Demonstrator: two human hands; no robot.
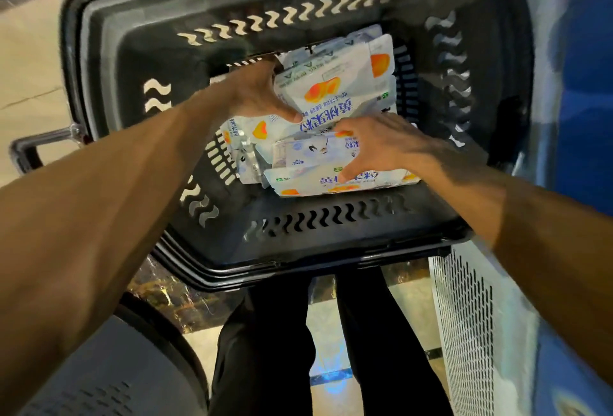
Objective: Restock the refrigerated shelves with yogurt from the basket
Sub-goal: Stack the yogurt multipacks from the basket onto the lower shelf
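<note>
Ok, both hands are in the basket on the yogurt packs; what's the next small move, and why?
Probably lift the upper yogurt pack out of the basket: the left hand seems to pinch its left edge, thumb on its face, while the right hand lies flat on the lower packs, steadying them.

left hand (262, 94): arm outstretched, fingers hidden | right hand (381, 143): fingers spread, palm down

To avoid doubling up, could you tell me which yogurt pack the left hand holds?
The topmost pack with big blue lettering, at the pile's far end; the left hand holds its edge. The right hand rests on nearer packs.
</note>
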